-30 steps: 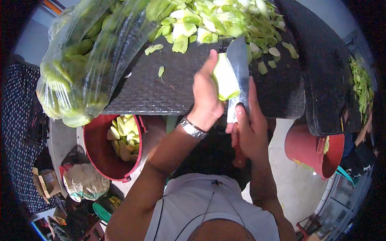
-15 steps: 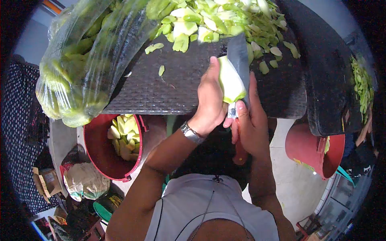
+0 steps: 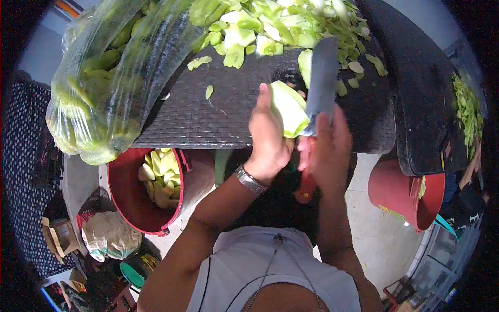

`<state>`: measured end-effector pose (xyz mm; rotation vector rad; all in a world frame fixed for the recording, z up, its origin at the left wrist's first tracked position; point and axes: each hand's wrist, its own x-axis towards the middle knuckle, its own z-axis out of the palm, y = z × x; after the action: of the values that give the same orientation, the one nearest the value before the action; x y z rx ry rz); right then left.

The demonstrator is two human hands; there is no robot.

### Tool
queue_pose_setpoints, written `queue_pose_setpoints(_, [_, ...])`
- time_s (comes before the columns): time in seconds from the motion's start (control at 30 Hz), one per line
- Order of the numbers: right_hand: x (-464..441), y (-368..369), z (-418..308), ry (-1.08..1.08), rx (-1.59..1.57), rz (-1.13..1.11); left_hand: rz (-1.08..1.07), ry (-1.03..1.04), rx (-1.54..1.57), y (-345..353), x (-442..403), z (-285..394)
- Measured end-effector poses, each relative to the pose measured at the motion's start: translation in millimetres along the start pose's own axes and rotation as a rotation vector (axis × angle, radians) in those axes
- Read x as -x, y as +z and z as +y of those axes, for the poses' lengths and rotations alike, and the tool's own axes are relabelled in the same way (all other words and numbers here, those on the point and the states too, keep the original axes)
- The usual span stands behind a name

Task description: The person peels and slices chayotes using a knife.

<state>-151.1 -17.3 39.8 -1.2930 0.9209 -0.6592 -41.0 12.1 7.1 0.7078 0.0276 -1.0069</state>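
Observation:
My left hand (image 3: 268, 132) holds a pale green peeled vegetable (image 3: 288, 109) over the front edge of the dark woven table (image 3: 202, 122). My right hand (image 3: 330, 151), a little blurred, grips the red handle of a wide knife (image 3: 323, 78), its blade pointing up and away from me. A slice of green peel (image 3: 305, 66) shows at the left side of the blade, apart from the vegetable. Beyond both hands lies a heap of green and white peelings (image 3: 280, 28).
A clear plastic bag of green vegetables (image 3: 93, 99) rests on the table's left. Below it stands a red bucket (image 3: 122, 192) with pale pieces inside. Another red bucket (image 3: 392, 190) is at the right. Leafy green pieces (image 3: 468, 112) lie on the far-right dark surface.
The knife has moved right, away from the vegetable, with a slice now beside its blade. The vegetable and my left hand have shifted slightly left since half a second ago.

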Motion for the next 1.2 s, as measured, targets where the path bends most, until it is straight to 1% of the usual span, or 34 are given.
queue_pose_setpoints(0.1, [-6.9,-10.6,-15.1,-0.014,-0.125,0.058,-0.063,-0.045,0.141,-0.5,-8.4,11.9])
queue_pose_setpoints(0.13, [-6.4,-18.8,-14.1,-0.013,-0.137,0.029,-0.133,-0.066,0.167,-2.5,-9.9,20.1])
queue_pose_setpoints(0.23, [3.3,-30.1,-2.7,-0.087,-0.02,0.024,-0.213,-0.122,0.351,11.4,-3.9,37.1])
queue_pose_setpoints(0.27, [6.4,-36.5,-1.1,-0.086,0.09,-0.054,-0.249,-0.121,0.361,12.8,-5.1,38.6])
queue_pose_setpoints(0.3, [9.5,-42.9,0.5,-0.093,0.199,-0.133,-0.308,-0.098,0.309,5.3,-10.9,37.6])
queue_pose_setpoints(0.33, [10.5,-41.5,2.4,-0.155,0.321,-0.139,-0.372,-0.074,0.257,-5.9,-19.4,36.1])
queue_pose_setpoints(0.37, [13.4,-42.2,-0.6,-0.144,0.43,-0.174,-0.43,-0.052,0.205,-16.0,-25.6,32.5])
queue_pose_setpoints(0.4, [16.4,-42.8,-3.7,-0.137,0.541,-0.211,-0.326,-0.003,0.143,-9.4,-23.3,31.1])
queue_pose_setpoints(0.43, [19.3,-43.4,-6.8,-0.135,0.65,-0.249,-0.429,-0.056,0.248,-12.0,-24.5,29.2])
queue_pose_setpoints(0.5, [27.3,-37.1,3.6,-0.347,0.649,-0.273,-0.444,-0.041,0.303,-14.1,-29.5,20.7])
queue_pose_setpoints(0.53, [27.8,-34.9,6.8,-0.344,0.652,-0.281,-0.479,-0.066,0.355,-13.3,-30.8,18.5])
queue_pose_setpoints(0.63, [29.1,-29.9,10.1,-0.341,0.666,-0.289,-0.45,-0.019,0.303,-10.9,-27.1,15.0])
queue_pose_setpoints(0.67, [29.2,-28.3,10.2,-0.342,0.677,-0.285,-0.469,-0.009,0.293,-10.4,-25.5,15.1])
queue_pose_setpoints(0.8, [26.4,-28.2,17.9,-0.335,0.716,-0.294,-0.471,-0.01,0.333,-10.5,-23.2,13.4])
queue_pose_setpoints(0.87, [25.2,-27.2,18.4,-0.368,0.729,-0.292,-0.457,-0.009,0.329,-12.0,-23.2,12.6])
queue_pose_setpoints(0.97, [17.3,-27.4,25.3,-0.399,0.772,-0.252,-0.442,-0.027,0.269,-9.5,-14.4,6.7])
queue_pose_setpoints(1.0, [14.2,-26.5,25.9,-0.403,0.79,-0.232,-0.406,-0.03,0.252,-6.3,-10.4,3.5])
queue_pose_setpoints(1.1, [9.0,-18.7,15.0,-0.364,0.656,-0.223,-0.231,-0.022,0.209,2.9,2.1,-5.2])
queue_pose_setpoints(1.2, [8.5,-17.2,21.3,-0.396,0.72,-0.187,-0.246,0.035,0.157,-0.1,-0.2,-8.7])
